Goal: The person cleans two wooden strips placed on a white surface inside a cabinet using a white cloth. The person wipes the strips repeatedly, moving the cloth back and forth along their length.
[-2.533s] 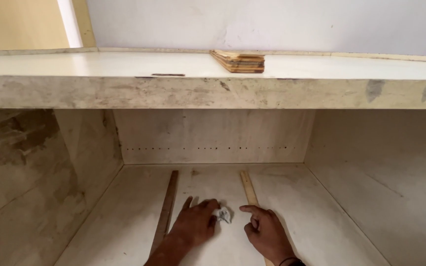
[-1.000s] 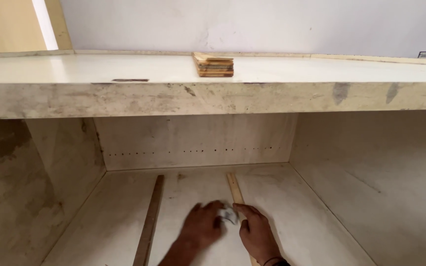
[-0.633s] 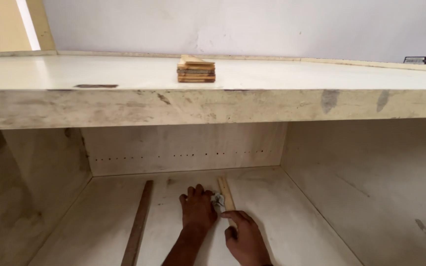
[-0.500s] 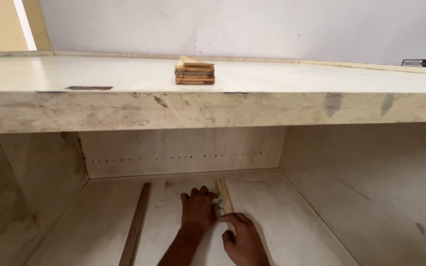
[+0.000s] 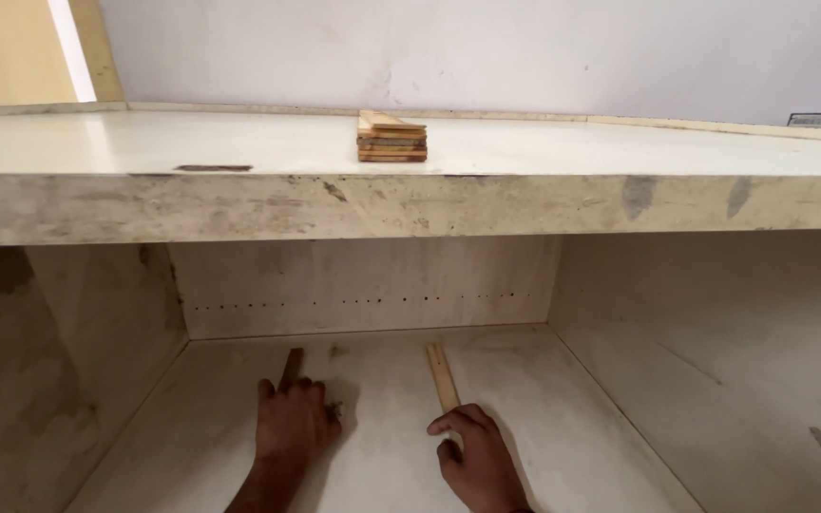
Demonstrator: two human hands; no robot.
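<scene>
Both hands lie on the compartment floor (image 5: 372, 380) of a pale, stained cabinet, under its thick top slab (image 5: 410, 204). The left hand (image 5: 295, 427) rests palm down with the fingers held close together and pointing toward the back panel (image 5: 363, 285); it covers most of a dark wooden strip (image 5: 291, 366), whose far end shows just beyond the fingertips. Whether the hand grips that strip or merely lies on it cannot be told. The right hand (image 5: 477, 461) sits to the right of the left one, a little nearer the camera, its fingers curled loosely and the forefinger stretched out to the left — its tip touches the near end of a light wooden strip (image 5: 443, 375). This pale strip lies flat on the compartment floor and runs away from the right hand toward the back panel, stopping short of it. The two strips lie roughly side by side, well apart. A row of small holes crosses the back panel. On the top slab, above the hands, stands a small stack of wood pieces (image 5: 391, 138) — square-edged and neatly piled.
</scene>
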